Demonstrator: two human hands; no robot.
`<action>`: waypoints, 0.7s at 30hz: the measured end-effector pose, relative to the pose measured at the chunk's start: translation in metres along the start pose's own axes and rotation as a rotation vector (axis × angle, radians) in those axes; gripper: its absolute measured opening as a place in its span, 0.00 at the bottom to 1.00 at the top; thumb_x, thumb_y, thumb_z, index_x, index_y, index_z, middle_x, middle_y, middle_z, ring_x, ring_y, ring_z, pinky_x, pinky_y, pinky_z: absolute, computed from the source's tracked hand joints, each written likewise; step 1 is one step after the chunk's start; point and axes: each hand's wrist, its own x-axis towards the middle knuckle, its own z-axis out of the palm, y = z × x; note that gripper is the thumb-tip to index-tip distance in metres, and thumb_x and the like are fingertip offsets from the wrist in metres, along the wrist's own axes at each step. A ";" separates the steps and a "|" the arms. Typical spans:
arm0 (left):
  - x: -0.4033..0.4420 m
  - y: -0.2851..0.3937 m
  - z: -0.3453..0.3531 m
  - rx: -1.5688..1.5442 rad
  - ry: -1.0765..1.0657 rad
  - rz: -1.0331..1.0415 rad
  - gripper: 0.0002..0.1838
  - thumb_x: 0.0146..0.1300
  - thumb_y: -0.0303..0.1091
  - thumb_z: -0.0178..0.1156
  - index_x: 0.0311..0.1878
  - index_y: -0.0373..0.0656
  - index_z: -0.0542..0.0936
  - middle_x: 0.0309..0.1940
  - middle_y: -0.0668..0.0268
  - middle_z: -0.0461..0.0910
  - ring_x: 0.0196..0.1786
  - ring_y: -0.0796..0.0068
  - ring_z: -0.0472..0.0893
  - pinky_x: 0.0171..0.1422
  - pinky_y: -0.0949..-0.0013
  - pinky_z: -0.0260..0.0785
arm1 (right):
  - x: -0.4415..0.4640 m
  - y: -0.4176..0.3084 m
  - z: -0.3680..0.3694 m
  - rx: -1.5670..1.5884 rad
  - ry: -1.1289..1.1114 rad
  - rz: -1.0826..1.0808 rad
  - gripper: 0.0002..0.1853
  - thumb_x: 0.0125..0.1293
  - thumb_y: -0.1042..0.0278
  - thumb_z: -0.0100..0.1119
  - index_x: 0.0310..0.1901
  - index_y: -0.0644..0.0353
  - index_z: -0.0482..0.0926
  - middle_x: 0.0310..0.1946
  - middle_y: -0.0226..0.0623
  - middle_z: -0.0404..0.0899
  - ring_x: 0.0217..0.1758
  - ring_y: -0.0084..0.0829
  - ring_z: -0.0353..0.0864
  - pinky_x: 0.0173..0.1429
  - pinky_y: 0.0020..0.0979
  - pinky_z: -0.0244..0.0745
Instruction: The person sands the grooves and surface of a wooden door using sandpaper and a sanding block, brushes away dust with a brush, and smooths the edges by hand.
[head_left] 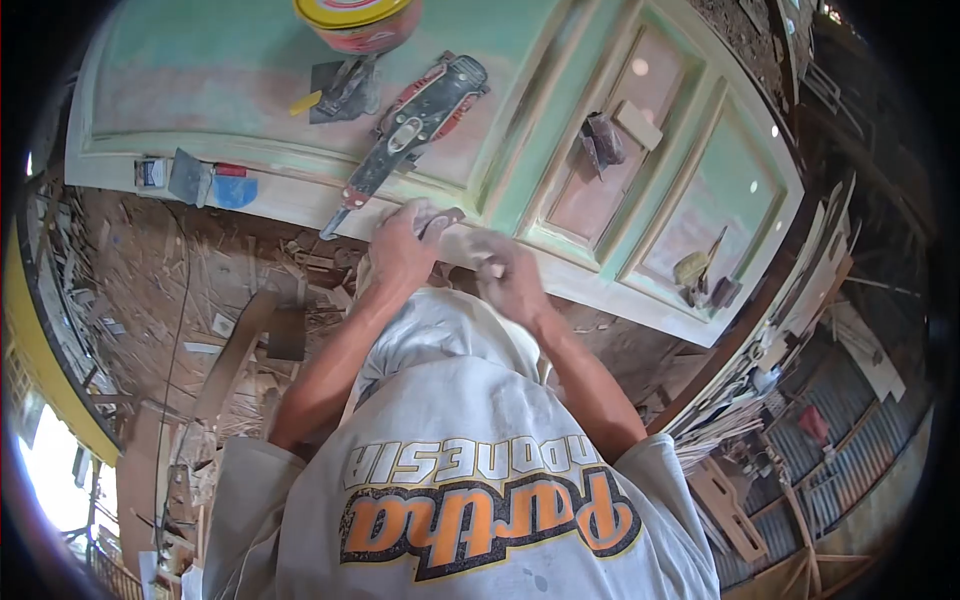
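Note:
My left hand (402, 243) is at the near edge of a green-and-pink painted wooden panel door (520, 195), its fingers closed on a small, dark brown piece of sandpaper (447, 217). Just right of it, my right hand (512, 276) is curled and blurred by motion at the same edge; what its fingers hold, if anything, cannot be made out. Beyond my left hand lies a black-and-red tool (425, 125) with a narrow metal tip, which points toward me.
On the door stand a yellow-lidded can (365, 28), putty knives (190, 178), folded sandpaper (603, 143), a pale block (638, 126) and a yellowish lump (690, 267). Wood scraps (150, 275) litter the ground below. Stacked boards (760, 370) line the right side.

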 end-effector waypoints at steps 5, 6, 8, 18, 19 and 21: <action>0.038 0.012 0.011 0.351 -0.005 0.261 0.18 0.70 0.35 0.72 0.60 0.40 0.89 0.52 0.55 0.89 0.60 0.48 0.86 0.66 0.43 0.77 | -0.011 0.085 -0.065 -0.384 0.367 -0.067 0.25 0.73 0.78 0.68 0.70 0.58 0.85 0.71 0.55 0.84 0.73 0.58 0.85 0.76 0.51 0.82; 0.042 0.010 0.021 0.470 -0.043 0.301 0.14 0.72 0.34 0.69 0.57 0.42 0.89 0.51 0.57 0.87 0.59 0.50 0.86 0.65 0.45 0.76 | -0.015 0.097 -0.074 -0.416 0.431 -0.044 0.24 0.73 0.78 0.68 0.70 0.59 0.85 0.71 0.55 0.83 0.73 0.60 0.84 0.77 0.52 0.81; 0.043 0.007 0.027 0.598 -0.085 0.338 0.10 0.73 0.34 0.67 0.53 0.43 0.88 0.49 0.58 0.86 0.58 0.52 0.85 0.63 0.47 0.75 | -0.020 0.115 -0.094 -0.386 0.475 -0.019 0.25 0.74 0.76 0.69 0.71 0.59 0.83 0.72 0.56 0.82 0.74 0.61 0.82 0.79 0.53 0.79; 0.053 0.012 0.014 0.579 -0.043 0.560 0.10 0.70 0.28 0.63 0.51 0.44 0.89 0.46 0.59 0.88 0.58 0.54 0.87 0.61 0.48 0.77 | -0.012 0.167 -0.077 -0.750 0.669 0.038 0.35 0.78 0.61 0.63 0.81 0.65 0.69 0.82 0.63 0.64 0.86 0.65 0.62 0.90 0.59 0.60; 0.052 0.018 0.016 0.599 -0.094 0.528 0.09 0.70 0.27 0.63 0.50 0.44 0.88 0.46 0.59 0.88 0.57 0.53 0.88 0.61 0.48 0.78 | -0.011 0.170 -0.075 -0.737 0.673 0.040 0.35 0.78 0.61 0.63 0.81 0.65 0.69 0.82 0.63 0.64 0.86 0.65 0.62 0.90 0.59 0.60; 0.052 0.020 0.026 0.620 -0.082 0.528 0.09 0.71 0.27 0.62 0.50 0.44 0.88 0.46 0.59 0.88 0.56 0.53 0.88 0.61 0.49 0.78 | -0.008 0.176 -0.075 -0.758 0.735 -0.002 0.35 0.75 0.57 0.61 0.79 0.65 0.73 0.81 0.64 0.66 0.84 0.63 0.65 0.88 0.59 0.60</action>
